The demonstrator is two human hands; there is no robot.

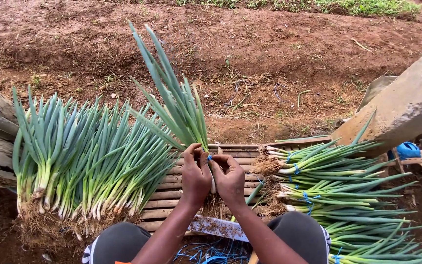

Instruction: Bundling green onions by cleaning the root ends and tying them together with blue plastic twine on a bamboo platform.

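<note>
The bunch (179,105) of green onions stands upright between both hands, over the slatted worktop (164,195). Its long axis runs from the roots, hidden below the fingers, up and away from the person, with the leaf tips leaning slightly left at the top. The white stems sit just under the grip.

The left hand (195,177) and right hand (229,178) are both closed around the bunch at its waist, fingers (195,152) pinched together on a blue tie (210,158) that shows between the thumbs. How many turns the tie has made cannot be seen.

The likely trouble, as I judge it: the tie is thin and the bunch is top-heavy, so a slack pinch could let the tie slip down toward the roots and the stalks splay apart. Pulling too hard could cut or crease the soft stems. If either hand loosens, the tall leaves could tip the bunch over to the left.

Left of the fingers lies a loose row (89,156) of untied onions, roots toward the person. Right of the fingers is a stack of tied bunches (338,195) lying sideways, tips pointing right. Below the fingers, between the knees, lies a tangle of spare ties (211,254). Beyond is bare soil (250,54).
</note>
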